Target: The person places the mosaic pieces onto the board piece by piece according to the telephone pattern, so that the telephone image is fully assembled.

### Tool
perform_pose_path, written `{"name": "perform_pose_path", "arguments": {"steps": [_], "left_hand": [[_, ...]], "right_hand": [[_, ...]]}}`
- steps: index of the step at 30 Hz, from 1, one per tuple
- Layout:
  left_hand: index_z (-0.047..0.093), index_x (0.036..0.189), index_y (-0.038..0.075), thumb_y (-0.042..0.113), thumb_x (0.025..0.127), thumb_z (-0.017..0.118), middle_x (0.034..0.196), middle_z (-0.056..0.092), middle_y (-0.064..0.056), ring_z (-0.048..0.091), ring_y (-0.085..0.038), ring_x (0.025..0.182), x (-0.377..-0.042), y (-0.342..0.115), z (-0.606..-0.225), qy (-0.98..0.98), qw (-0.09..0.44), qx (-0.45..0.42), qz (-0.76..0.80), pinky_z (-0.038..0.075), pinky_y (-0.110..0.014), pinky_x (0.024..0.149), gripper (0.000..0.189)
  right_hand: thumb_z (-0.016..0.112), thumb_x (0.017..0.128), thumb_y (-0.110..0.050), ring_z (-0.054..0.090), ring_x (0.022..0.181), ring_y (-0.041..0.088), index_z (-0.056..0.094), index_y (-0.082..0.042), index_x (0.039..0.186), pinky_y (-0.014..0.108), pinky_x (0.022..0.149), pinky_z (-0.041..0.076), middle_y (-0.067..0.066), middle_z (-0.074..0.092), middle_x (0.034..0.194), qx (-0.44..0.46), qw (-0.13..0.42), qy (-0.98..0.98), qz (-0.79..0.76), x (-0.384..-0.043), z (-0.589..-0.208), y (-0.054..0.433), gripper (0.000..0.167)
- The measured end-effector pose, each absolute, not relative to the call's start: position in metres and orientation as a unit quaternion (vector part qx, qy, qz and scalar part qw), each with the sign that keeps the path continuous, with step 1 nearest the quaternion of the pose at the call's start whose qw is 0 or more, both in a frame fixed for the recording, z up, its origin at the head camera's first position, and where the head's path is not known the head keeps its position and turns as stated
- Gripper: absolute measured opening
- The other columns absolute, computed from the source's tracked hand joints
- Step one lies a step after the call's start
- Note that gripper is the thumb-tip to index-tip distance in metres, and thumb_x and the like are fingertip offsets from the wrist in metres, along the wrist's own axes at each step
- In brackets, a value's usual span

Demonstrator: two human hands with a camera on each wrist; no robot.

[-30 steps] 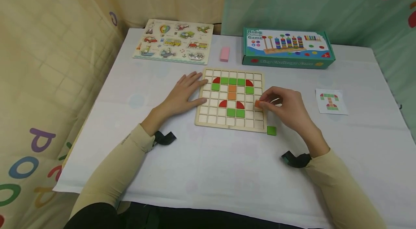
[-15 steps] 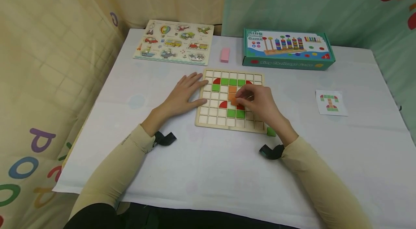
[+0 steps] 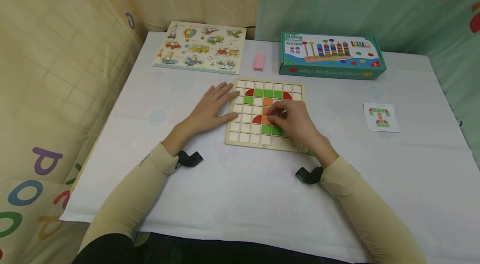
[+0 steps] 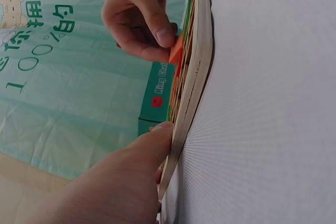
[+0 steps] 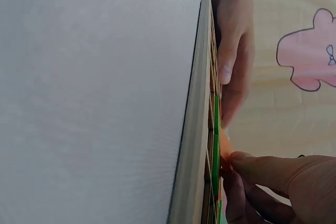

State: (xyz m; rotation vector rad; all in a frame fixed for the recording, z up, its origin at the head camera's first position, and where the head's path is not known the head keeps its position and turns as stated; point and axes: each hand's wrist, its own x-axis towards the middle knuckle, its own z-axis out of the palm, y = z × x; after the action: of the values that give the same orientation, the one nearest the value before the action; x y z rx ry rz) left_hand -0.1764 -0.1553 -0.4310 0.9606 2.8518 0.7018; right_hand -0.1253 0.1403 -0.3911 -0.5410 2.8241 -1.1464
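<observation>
A wooden grid board (image 3: pixel 247 140) lies on the table, with red quarter-round, green square and orange square tiles set in some of its cells. My left hand (image 3: pixel 211 108) rests at the board's left edge, its fingers extended and the thumb on the rim. Over the board, my right hand (image 3: pixel 296 119) pinches an orange square tile (image 4: pixel 176 51) between thumb and fingers. That tile stands tilted at a cell between the two lower red pieces, as the left wrist view shows. The right hand hides the lower right red piece. A loose green tile (image 3: pixel 310 153) peeks out beside the right wrist.
A small card (image 3: pixel 382 117) printed with a coloured tile pattern lies to the right. Along the back are a vehicle picture puzzle (image 3: pixel 198 49), a pink block (image 3: pixel 259 63) and a green Ring Challenge Game box (image 3: pixel 331 56). Curtains hang behind the table.
My right hand has carried the orange tile leftward from the board's right edge to the cell between the lower red pieces, and lowered it there. The left hand has stayed still.
</observation>
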Motion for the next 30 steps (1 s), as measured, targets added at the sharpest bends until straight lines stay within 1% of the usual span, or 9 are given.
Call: {"name": "perform_pose_path", "arguments": {"steps": [5, 9, 13, 17, 20, 27, 30], "left_hand": [[0.043, 0.162, 0.019, 0.049, 0.101, 0.066, 0.175, 0.025, -0.012, 0.012, -0.032, 0.164, -0.1765, -0.1561, -0.4312, 0.923, 0.026, 0.31, 0.228, 0.003, -0.051, 0.135, 0.072], [0.042, 0.162, 0.019, 0.05, 0.101, 0.066, 0.175, 0.024, -0.012, 0.012, -0.032, 0.165, -0.1764, -0.1566, -0.4321, 0.923, 0.028, 0.309, 0.226, 0.003, -0.051, 0.135, 0.072], [0.042, 0.162, 0.02, 0.051, 0.101, 0.066, 0.175, 0.024, -0.011, 0.012, -0.032, 0.164, -0.176, -0.1573, -0.4324, 0.925, 0.029, 0.308, 0.223, 0.003, -0.05, 0.135, 0.072], [0.042, 0.162, 0.019, 0.05, 0.101, 0.066, 0.175, 0.024, -0.011, 0.012, -0.032, 0.164, -0.1761, -0.1573, -0.4324, 0.924, 0.029, 0.309, 0.224, 0.003, -0.05, 0.135, 0.072], [0.042, 0.162, 0.02, 0.05, 0.101, 0.065, 0.175, 0.024, -0.011, 0.012, -0.032, 0.165, -0.1761, -0.1565, -0.432, 0.923, 0.028, 0.31, 0.226, 0.003, -0.05, 0.135, 0.072], [0.043, 0.162, 0.02, 0.051, 0.101, 0.065, 0.175, 0.025, -0.01, 0.012, -0.031, 0.165, -0.1761, -0.1553, -0.4309, 0.924, 0.027, 0.307, 0.226, 0.003, -0.049, 0.135, 0.071], [0.043, 0.162, 0.02, 0.051, 0.102, 0.065, 0.175, 0.025, -0.011, 0.012, -0.031, 0.165, -0.1756, -0.1551, -0.4301, 0.923, 0.027, 0.308, 0.227, 0.003, -0.049, 0.135, 0.071]], "right_hand": [[0.078, 0.095, -0.004, 0.068, 0.089, 0.022, 0.08, -0.006, 0.104, 0.041, 0.083, 0.062, 0.008, 0.077, 0.097, -0.188, 0.019, 0.912, -0.364, -0.1243, -0.3912, 0.1411, 0.009], [0.076, 0.095, -0.002, 0.068, 0.09, 0.023, 0.079, -0.004, 0.107, 0.042, 0.084, 0.062, 0.01, 0.076, 0.1, -0.182, 0.011, 0.913, -0.365, -0.1235, -0.3921, 0.1417, 0.012], [0.076, 0.096, -0.002, 0.07, 0.096, 0.027, 0.077, -0.003, 0.112, 0.045, 0.089, 0.062, 0.012, 0.074, 0.107, -0.168, 0.001, 0.918, -0.359, -0.1249, -0.3921, 0.1421, 0.016], [0.076, 0.095, -0.003, 0.072, 0.102, 0.029, 0.076, -0.003, 0.117, 0.047, 0.094, 0.06, 0.014, 0.074, 0.115, -0.161, 0.009, 0.923, -0.351, -0.1263, -0.3934, 0.1435, 0.021], [0.077, 0.095, -0.004, 0.073, 0.1, 0.028, 0.077, -0.003, 0.114, 0.046, 0.094, 0.061, 0.013, 0.076, 0.111, -0.165, 0.018, 0.921, -0.352, -0.126, -0.3943, 0.144, 0.019], [0.081, 0.093, -0.007, 0.073, 0.095, 0.024, 0.079, -0.007, 0.101, 0.043, 0.089, 0.061, 0.008, 0.078, 0.1, -0.199, 0.017, 0.917, -0.346, -0.1253, -0.3923, 0.1424, 0.008], [0.081, 0.093, -0.008, 0.073, 0.095, 0.023, 0.079, -0.008, 0.1, 0.043, 0.089, 0.061, 0.007, 0.078, 0.099, -0.204, 0.018, 0.913, -0.354, -0.1233, -0.3913, 0.1443, 0.007]]}}
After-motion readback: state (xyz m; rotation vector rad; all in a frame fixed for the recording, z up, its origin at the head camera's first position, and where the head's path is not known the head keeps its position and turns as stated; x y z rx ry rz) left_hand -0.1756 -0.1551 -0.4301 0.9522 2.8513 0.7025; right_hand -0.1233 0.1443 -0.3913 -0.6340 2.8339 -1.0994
